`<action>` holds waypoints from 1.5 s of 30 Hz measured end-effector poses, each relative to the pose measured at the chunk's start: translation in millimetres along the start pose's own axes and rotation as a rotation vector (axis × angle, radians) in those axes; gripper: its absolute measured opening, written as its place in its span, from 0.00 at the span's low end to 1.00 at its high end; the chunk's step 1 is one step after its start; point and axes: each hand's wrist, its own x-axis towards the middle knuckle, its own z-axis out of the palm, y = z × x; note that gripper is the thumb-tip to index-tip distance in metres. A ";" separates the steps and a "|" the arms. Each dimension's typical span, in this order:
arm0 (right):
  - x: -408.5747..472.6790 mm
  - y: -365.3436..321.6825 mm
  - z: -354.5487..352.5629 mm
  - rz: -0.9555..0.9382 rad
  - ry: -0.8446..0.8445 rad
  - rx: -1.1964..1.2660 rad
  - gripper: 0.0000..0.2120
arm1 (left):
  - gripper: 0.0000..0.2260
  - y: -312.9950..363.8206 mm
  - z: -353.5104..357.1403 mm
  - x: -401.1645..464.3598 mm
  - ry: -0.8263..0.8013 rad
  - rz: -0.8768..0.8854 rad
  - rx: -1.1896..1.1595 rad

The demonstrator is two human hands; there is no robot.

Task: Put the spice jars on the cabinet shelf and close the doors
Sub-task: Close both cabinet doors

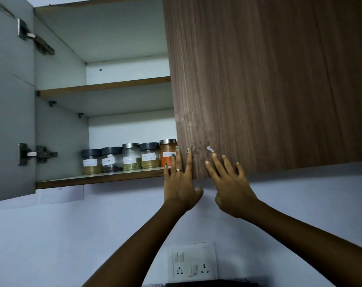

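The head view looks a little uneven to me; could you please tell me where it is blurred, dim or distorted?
Head view: the wooden door shows motion smear near its lower left edge; jar labels are too soft to read; the wide lens bows the cabinet edges; light is dim and bluish, the wall evenly lit without glare; both hands, left and right, stay fairly sharp.

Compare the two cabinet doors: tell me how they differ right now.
The left door is swung wide open, showing its grey inner face and two metal hinges; the right door shows its brown woodgrain front and covers its side. No hand touches the left door; the left hand and right hand lie flat against the right door.
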 end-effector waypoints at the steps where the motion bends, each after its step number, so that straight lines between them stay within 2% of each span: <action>1: -0.1 -0.7 -3.2 -0.005 0.001 0.007 0.41 | 0.45 0.6 -4.6 -2.6 0.004 -0.001 0.002; 7: 0.8 0.9 -26.5 -0.138 0.054 0.016 0.34 | 0.34 8.4 -32.0 -23.0 0.106 0.112 0.023; 10: 1.7 -6.2 -35.7 -0.278 0.220 0.011 0.26 | 0.26 9.5 -49.0 -38.3 0.177 0.205 0.027; 14: 3.5 -27.3 -43.7 -0.581 0.439 -0.029 0.12 | 0.15 0.8 -75.8 -62.0 0.241 0.295 0.061; 18: 12.3 -60.5 -69.3 -0.748 0.580 -0.003 0.12 | 0.14 -31.4 -117.8 -84.3 0.263 0.322 0.109; 25: 18.5 -147.1 -130.2 -0.784 0.719 0.111 0.13 | 0.13 -87.0 -195.9 -136.4 0.352 0.191 0.104; 32: 13.8 -243.1 -201.8 -0.789 0.801 0.200 0.10 | 0.12 -139.9 -276.1 -192.8 0.488 0.152 0.178; 36: 12.6 -297.0 -245.3 -0.775 0.860 0.270 0.07 | 0.12 -169.5 -320.4 -219.6 0.606 0.129 0.281; 39: 10.2 -336.3 -277.8 -0.739 0.907 0.331 0.07 | 0.11 -189.9 -349.3 -238.6 0.769 0.079 0.393; 42: 7.3 -374.2 -305.0 -0.696 0.857 0.399 0.10 | 0.14 -210.0 -371.9 -258.1 0.914 -0.042 0.477; 45: 2.6 -413.2 -327.4 -0.645 0.717 0.477 0.19 | 0.24 -234.1 -392.8 -277.7 1.005 -0.229 0.448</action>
